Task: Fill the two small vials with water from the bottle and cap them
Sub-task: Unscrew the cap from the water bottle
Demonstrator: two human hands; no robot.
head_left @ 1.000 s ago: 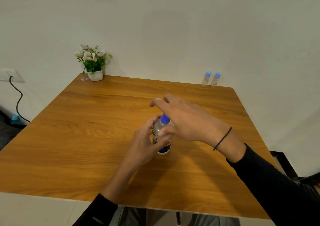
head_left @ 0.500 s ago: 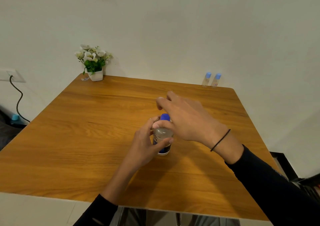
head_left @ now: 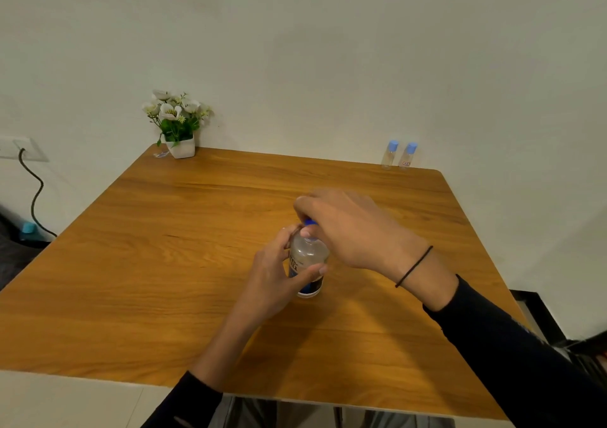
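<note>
Two capped vials [head_left: 398, 154] at far edge of bench [head_left: 164, 263], well beyond the bottle [head_left: 308, 265], left hand [head_left: 274, 283] grip closed around bottle, right hand [head_left: 348, 227] grip pinching its blue cap [head_left: 309, 222].

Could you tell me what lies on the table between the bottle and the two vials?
Nothing: the head view shows bare table between the bottle and the vials.

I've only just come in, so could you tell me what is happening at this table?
A person is working on a water bottle standing mid-table. The left hand grips its body while the right hand closes over its blue cap, apparently unscrewing it. The two small vials stand capped at the far right edge by the wall, untouched. A potted plant sits in the far left corner.
</note>
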